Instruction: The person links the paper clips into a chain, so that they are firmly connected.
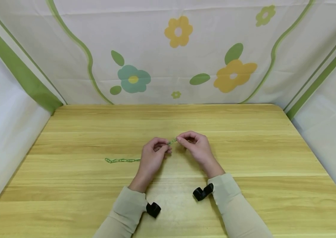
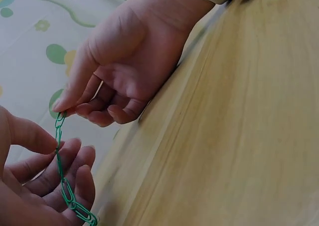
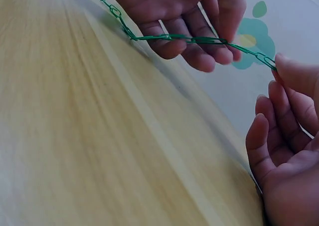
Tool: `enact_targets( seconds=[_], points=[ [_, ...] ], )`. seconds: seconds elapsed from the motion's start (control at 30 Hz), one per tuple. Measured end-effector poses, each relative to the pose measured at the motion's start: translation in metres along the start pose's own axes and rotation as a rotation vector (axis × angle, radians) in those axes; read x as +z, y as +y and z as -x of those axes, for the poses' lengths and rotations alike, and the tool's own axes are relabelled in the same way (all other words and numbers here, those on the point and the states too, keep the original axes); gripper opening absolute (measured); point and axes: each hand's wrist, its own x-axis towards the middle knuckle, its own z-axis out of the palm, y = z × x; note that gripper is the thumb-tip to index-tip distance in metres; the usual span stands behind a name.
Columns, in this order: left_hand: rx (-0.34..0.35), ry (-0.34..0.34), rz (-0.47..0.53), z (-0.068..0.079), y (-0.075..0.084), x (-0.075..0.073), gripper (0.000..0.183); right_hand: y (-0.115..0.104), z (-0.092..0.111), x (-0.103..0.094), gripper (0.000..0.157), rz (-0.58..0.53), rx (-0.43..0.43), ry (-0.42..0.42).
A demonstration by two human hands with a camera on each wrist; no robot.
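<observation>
A chain of linked green paper clips (image 1: 122,160) trails over the table to the left and runs up through my left hand (image 1: 153,156). Thumb and forefinger of that hand pinch the chain near its raised end; in the right wrist view the links (image 3: 152,37) cross in front of its other fingers. My right hand (image 1: 197,147) pinches the end clip (image 3: 266,60) between thumb and forefinger. A short stretch of chain (image 2: 58,131) spans the gap between the two hands, held above the table. In the head view, the left hand hides the middle of the chain.
The wooden table (image 1: 260,142) reaches back to a white curtain (image 1: 156,39) printed with flowers. More white cloth hangs at the left and right sides. Each sleeve carries a small black camera (image 1: 153,210) at the wrist.
</observation>
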Motion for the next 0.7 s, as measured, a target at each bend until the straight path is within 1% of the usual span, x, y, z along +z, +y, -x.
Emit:
enact_targets(
  seconds=[0.1, 0.2, 0.37, 0.47, 0.57, 0.63, 0.7],
  points=[
    [0.015, -0.034, -0.015, 0.0018, 0.0011, 0.0005, 0.016, -0.0009, 0.0006, -0.0001, 0.017, -0.026, 0.009, 0.000],
    [0.051, -0.053, -0.060, 0.0037, 0.0019, 0.0010, 0.016, -0.0013, 0.0010, 0.0002, 0.016, -0.064, 0.021, -0.007],
    [0.125, -0.051, -0.164, 0.0058, 0.0029, 0.0020, 0.016, -0.0008, 0.0018, 0.0007, 0.017, -0.101, 0.024, -0.024],
    [0.152, -0.050, -0.183, 0.0064, 0.0030, 0.0024, 0.016, -0.0006, 0.0023, 0.0008, 0.019, -0.098, 0.017, -0.030],
    [0.160, -0.051, -0.194, 0.0071, 0.0037, 0.0028, 0.015, -0.0012, 0.0026, 0.0001, 0.020, -0.091, 0.015, -0.033],
    [0.160, -0.050, -0.206, 0.0074, 0.0052, 0.0033, 0.014, -0.0032, 0.0020, -0.0021, 0.019, -0.094, 0.013, -0.006],
    [0.163, -0.043, -0.222, 0.0068, 0.0086, 0.0038, 0.014, -0.0056, -0.0014, -0.0088, 0.014, -0.145, 0.010, 0.062]
  ],
)
